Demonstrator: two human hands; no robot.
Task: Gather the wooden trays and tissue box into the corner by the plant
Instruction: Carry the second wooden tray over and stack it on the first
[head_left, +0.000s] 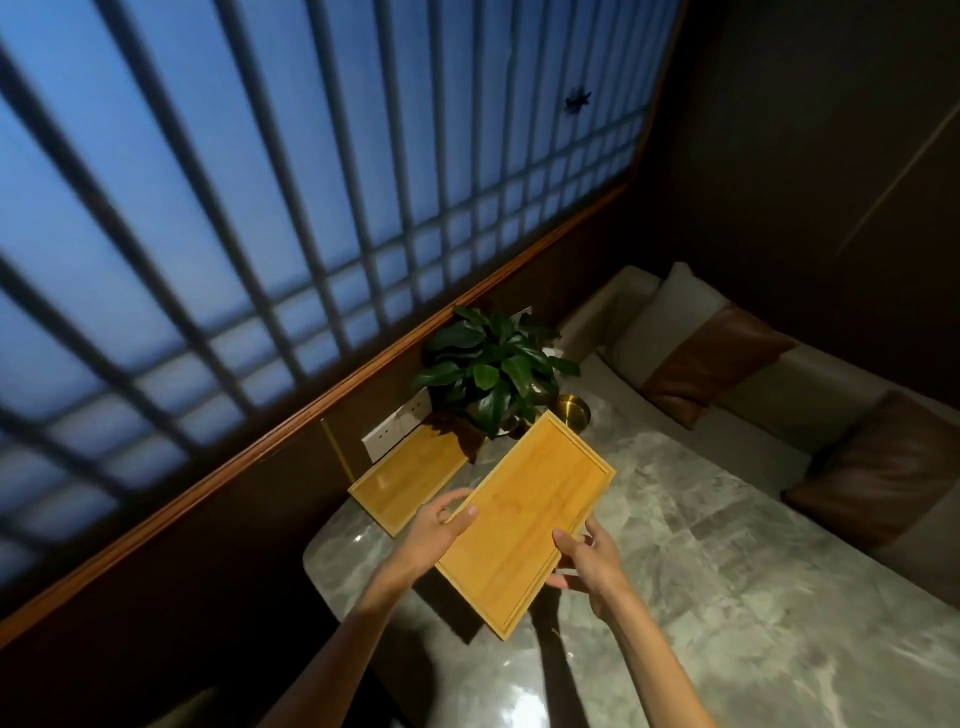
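Both hands on the upper tray (524, 525), held in the air over the desk (727, 571). Left hand (441, 525) grips the long left edge, thumb on the rim; right hand (582, 561) clamps the right edge near the close corner, fingers underneath. Grip on opposite sides keeps it level and lets me steer the angle. Second tray (410, 478) already lies flat on the desk against the wall, its far end just beside the plant (493, 369). I'm lining mine up roughly parallel, probably to set it on or next to that one. Tissue box: can't see it from here.
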